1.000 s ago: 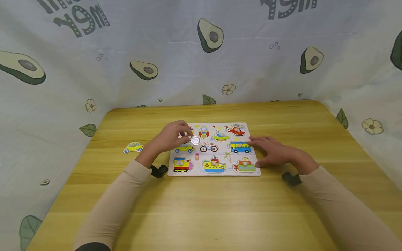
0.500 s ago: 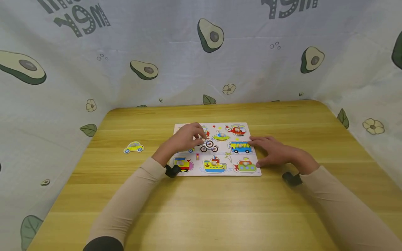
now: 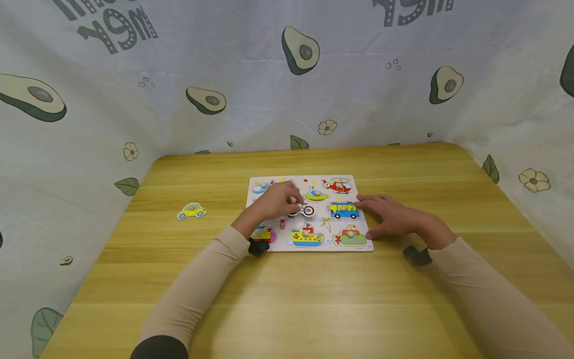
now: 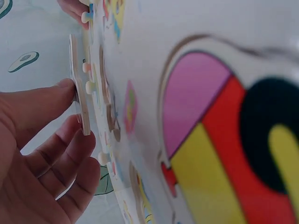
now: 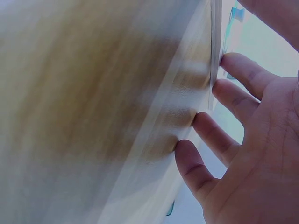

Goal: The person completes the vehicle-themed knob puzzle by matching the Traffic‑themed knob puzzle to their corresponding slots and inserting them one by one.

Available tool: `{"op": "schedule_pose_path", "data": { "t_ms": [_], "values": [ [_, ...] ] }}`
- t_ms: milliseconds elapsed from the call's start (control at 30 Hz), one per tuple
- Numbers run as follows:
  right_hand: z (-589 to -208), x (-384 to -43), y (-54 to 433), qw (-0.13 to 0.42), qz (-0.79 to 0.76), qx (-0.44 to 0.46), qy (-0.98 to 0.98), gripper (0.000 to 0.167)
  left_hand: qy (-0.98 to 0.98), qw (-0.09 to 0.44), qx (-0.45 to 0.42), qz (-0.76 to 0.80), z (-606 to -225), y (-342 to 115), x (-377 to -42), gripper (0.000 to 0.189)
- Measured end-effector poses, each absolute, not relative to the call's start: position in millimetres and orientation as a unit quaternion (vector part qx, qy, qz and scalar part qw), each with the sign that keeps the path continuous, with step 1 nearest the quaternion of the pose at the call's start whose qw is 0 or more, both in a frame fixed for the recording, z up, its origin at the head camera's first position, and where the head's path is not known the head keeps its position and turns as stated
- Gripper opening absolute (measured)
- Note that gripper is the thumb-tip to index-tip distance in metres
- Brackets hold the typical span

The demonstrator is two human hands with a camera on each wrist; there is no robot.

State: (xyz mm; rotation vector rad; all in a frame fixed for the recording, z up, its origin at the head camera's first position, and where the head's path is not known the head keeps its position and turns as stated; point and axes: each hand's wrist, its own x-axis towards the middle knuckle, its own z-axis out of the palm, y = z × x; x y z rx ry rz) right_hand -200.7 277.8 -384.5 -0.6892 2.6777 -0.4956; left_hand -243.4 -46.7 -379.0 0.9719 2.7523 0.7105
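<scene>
My left hand [image 3: 277, 202] pinches a bicycle puzzle piece [image 3: 308, 211] over the middle of a white peg puzzle board [image 3: 316, 180]. In the left wrist view the piece [image 4: 83, 114] shows edge-on between thumb and fingers, a small gap from the board's face. The hand hides part of the rocket and the slot with the printed yellow car. With fingers spread, my right hand [image 3: 390, 217] rests at the board's right edge, beside the bus [image 3: 343, 210] and the submarine [image 3: 350, 236]. Its fingertips [image 5: 219, 88] touch the board's side and the tabletop in the right wrist view.
A yellow car piece [image 3: 191, 211] lies on the wooden table [image 3: 305, 299], left of the board. Seated in the board are a ship [image 3: 307, 237], a train [image 3: 264, 234], a flying saucer [image 3: 316, 194] and a helicopter [image 3: 337, 186]. A printed curtain [image 3: 251, 60] hangs behind.
My left hand has moved right with the bicycle piece, from over the printed yellow car to the board's middle, and lower onto the printed bicycle. The right hand has stayed in place.
</scene>
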Motion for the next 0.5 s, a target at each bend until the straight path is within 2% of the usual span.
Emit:
{"op": "schedule_pose_path", "data": {
  "t_ms": [300,500],
  "values": [
    [-385.0,-200.3,276.0,0.165,-0.171,-0.237,0.942,0.087,0.917,0.094,0.300,0.246,-384.2,-47.5,-243.9,0.013],
    [-385.0,-199.6,275.6,0.166,-0.171,-0.234,0.942,0.088,0.923,0.090,0.297,0.229,-386.4,-45.8,-243.8,0.013]
  ]
}}
